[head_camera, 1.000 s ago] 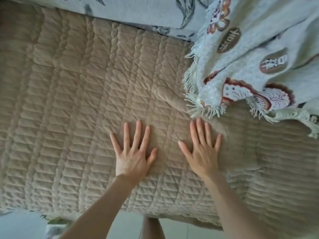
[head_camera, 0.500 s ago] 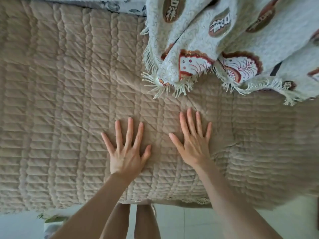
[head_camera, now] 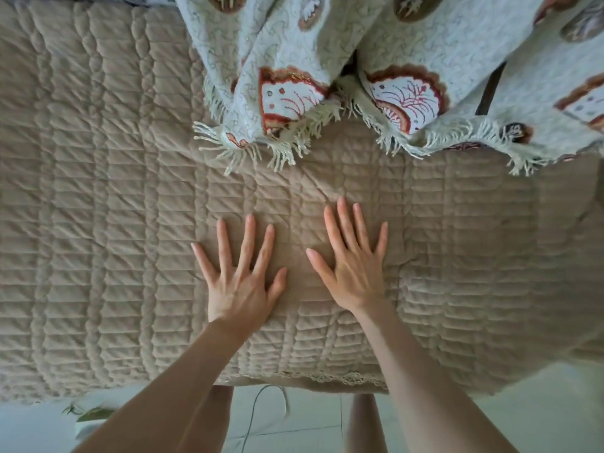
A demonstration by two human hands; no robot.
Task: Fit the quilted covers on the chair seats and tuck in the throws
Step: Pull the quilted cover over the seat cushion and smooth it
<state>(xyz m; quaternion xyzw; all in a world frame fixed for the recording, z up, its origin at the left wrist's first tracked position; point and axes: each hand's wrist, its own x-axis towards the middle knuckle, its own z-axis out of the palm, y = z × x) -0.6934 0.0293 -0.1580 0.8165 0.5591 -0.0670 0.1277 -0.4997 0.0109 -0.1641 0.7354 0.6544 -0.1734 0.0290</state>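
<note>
Well, both hands are flat on the cover [head_camera: 98, 207]. The left hand [head_camera: 242, 289] and right hand [head_camera: 356, 279] sit side by side just below the middle of the frame, fingers straight and spread, palms down, gripping nothing. The beige cover fills most of the picture from the left edge to the right, and its near edge, with a thin lace trim [head_camera: 327, 377], hangs over the front at the bottom, above the pale floor [head_camera: 523, 403].

It looks soft and padded, limp rather than stiff. Creases run slantwise under and above the fingers, so I'd guess it slides and bunches easily on the seat. Flat palms suit smoothing it. To shift or tuck it, the hemmed edge or a corner looks like the better hold, since the quilted middle would only pucker if pinched.

The throw [head_camera: 441, 37] hangs in loose folds across the upper middle and upper right, and its fringe [head_camera: 281, 158] lies on the cover just above the fingertips, not touching them. It seems a floppy woven cloth, light enough for one hand. I'd take it by the woven hem behind the tassels, as the fringe looks apt to snag or pull.
</note>
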